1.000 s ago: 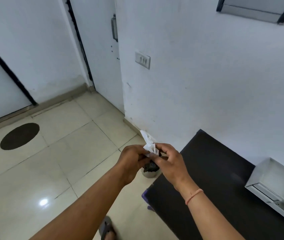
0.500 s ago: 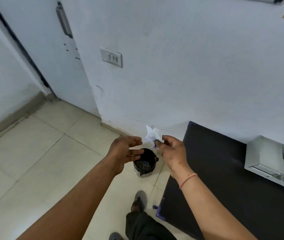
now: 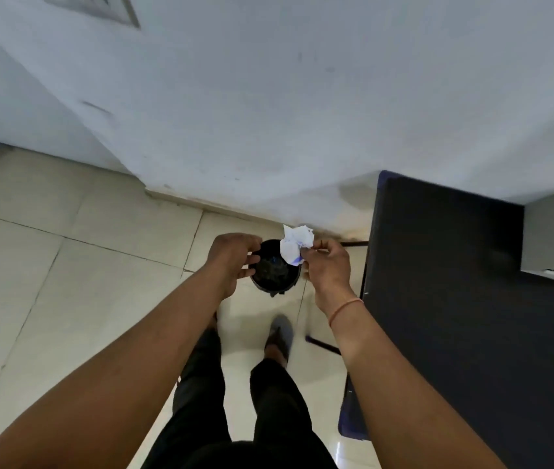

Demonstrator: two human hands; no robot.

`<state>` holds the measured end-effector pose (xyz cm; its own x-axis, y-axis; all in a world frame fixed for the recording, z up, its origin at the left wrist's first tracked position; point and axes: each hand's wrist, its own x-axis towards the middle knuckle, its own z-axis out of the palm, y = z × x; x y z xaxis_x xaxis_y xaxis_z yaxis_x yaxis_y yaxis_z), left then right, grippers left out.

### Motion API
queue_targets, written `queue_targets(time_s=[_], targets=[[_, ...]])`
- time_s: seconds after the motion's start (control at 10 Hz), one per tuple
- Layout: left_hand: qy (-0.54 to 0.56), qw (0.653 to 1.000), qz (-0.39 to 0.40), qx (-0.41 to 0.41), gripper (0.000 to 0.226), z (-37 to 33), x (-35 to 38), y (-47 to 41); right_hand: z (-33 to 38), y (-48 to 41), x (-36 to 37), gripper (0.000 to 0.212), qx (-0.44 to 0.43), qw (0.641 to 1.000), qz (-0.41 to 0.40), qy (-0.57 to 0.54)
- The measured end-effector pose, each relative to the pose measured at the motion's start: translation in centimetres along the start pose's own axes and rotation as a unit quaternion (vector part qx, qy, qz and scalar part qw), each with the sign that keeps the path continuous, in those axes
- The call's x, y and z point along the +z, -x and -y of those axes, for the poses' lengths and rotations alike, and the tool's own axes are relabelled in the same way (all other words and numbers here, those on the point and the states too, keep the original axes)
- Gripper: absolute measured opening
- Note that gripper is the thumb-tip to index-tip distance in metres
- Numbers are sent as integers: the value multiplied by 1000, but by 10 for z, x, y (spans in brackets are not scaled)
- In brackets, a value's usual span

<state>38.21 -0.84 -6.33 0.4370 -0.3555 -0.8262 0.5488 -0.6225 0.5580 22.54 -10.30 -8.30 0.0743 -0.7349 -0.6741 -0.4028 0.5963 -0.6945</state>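
One crumpled white paper (image 3: 294,243), marked with blue, is pinched between thumb and fingertips of the right hand (image 3: 328,269), above the far right rim of the small black bin (image 3: 273,279) on the tiled floor (image 3: 82,299). Left hand (image 3: 231,257) hovers at the bin's left rim, fingers loosely curled, gripping nothing. Judgement: the paper sits over the rim rather than mid-mouth; a short shift toward centre, then a clean parting of thumb and fingers, should land it inside. The mouth is narrow and holds dark waste, so a low release is advised. Black table (image 3: 471,299) stands just right of the bin
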Motion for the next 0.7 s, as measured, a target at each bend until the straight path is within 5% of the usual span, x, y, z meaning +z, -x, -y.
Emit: queue_targets(time_s=[0.2, 0.5, 0.7], targets=[[-75, 995, 5, -58, 28, 40, 13, -157, -88, -102, 66, 14, 110, 993, -40, -11], [-155, 983, 6, -93, 17, 115, 23, -341, -216, -246, 153, 21, 217, 973, -72, -21], [-199, 977, 3, -77, 14, 147, 41, -395, -241, -295, 176, 43, 263, 960, -8, -90]])
